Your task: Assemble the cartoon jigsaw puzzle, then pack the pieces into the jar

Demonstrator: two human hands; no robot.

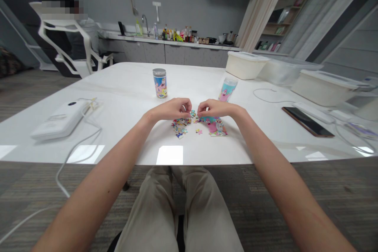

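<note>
My left hand (178, 108) is closed, its fingertips pinched together over a loose heap of jigsaw pieces (180, 126). Opposite it, my right hand (215, 108) is closed too, thumb and finger meeting at the left edge of a partly joined jigsaw puzzle (217, 126) in pink and blue. What lies between either set of fingertips is too small to make out. A single pink and yellow jigsaw piece (199, 131) lies apart, in front of both hands. Beyond the left hand a cartoon-printed jar (160, 83) with a silver lid stands upright.
A clear tumbler-like container with a cartoon print (228, 88) stands behind my right hand. On the right are a phone (307, 121), cables and lidded storage boxes (246, 65). A white device (60, 120) with a cable lies left. A person sits in a white chair (85, 43) beyond.
</note>
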